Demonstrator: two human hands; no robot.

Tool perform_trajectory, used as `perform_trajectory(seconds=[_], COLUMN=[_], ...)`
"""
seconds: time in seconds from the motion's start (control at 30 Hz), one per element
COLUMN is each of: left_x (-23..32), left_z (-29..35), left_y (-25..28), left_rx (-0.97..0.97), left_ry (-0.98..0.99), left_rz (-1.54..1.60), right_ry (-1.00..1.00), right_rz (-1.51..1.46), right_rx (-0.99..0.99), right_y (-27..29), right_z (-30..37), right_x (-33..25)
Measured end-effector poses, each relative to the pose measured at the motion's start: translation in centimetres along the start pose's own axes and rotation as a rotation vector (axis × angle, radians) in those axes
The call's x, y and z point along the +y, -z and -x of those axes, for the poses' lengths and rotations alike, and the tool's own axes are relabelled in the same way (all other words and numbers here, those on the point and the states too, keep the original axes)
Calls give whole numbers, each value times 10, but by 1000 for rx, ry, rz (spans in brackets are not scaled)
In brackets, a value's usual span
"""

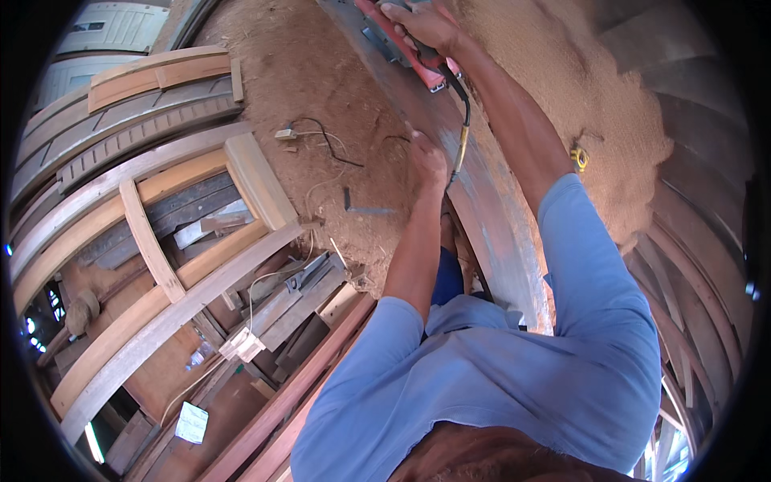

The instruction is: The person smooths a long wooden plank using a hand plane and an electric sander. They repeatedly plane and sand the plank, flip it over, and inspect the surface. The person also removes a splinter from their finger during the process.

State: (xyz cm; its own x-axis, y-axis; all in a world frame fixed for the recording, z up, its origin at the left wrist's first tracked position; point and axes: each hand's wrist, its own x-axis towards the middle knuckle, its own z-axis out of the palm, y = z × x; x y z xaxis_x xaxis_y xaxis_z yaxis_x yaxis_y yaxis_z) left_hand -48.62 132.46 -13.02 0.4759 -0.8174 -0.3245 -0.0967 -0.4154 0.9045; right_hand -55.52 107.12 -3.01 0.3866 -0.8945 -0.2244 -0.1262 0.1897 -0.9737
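A long wooden plank (pixel 482 193) runs away from my body between my arms, its surface reddish brown with greyish patches. At its far part my right hand (pixel 426 28) is closed around the grip of a red corded power tool (pixel 434 78), long and narrow like an electric planer, resting on the plank. The tool's far end is cut off by the picture's edge. A black cord with a yellow wrapped section (pixel 462 149) hangs from it beside my left wrist. My left hand (pixel 428 163) is at the plank's left edge, fingers curled against it, partly hidden.
A pale wooden frame (pixel 148 241) and stacked boards lie at left. An L-shaped metal square (pixel 369 210) and a socket block (pixel 285 134) with wires lie on the dusty ground. Sawdust (pixel 598 88) spreads at right, with a yellow item (pixel 579 158). More timber (pixel 691 273) lines the right.
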Motion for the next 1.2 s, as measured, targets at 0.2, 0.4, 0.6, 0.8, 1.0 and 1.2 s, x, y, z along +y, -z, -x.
perform_trajectory(seconds=[0.2, 0.4, 0.6, 0.8, 1.0, 1.2], left_x=[-10, -7, 10, -37, -32, -26], left_z=[-7, -8, 6, -15, -10, -3], left_y=[8, 6, 2, 5, 11, 13], left_rx=[98, 88, 97, -219, 102, 27], left_ry=[169, 389, 398, 225, 73, -21], left_rz=[217, 116, 185, 903, -1, -187], right_ry=[-138, -172, -257, -94, -90, -32], right_rz=[104, 138, 86, 198, 325, 241], right_rx=[13, 148, 160, 194, 84, 124], right_y=[1, -19, -37, -30, -30, -4], right_z=[198, 456, 496, 306, 66, -88], right_x=[19, 54, 70, 41, -36, -55])
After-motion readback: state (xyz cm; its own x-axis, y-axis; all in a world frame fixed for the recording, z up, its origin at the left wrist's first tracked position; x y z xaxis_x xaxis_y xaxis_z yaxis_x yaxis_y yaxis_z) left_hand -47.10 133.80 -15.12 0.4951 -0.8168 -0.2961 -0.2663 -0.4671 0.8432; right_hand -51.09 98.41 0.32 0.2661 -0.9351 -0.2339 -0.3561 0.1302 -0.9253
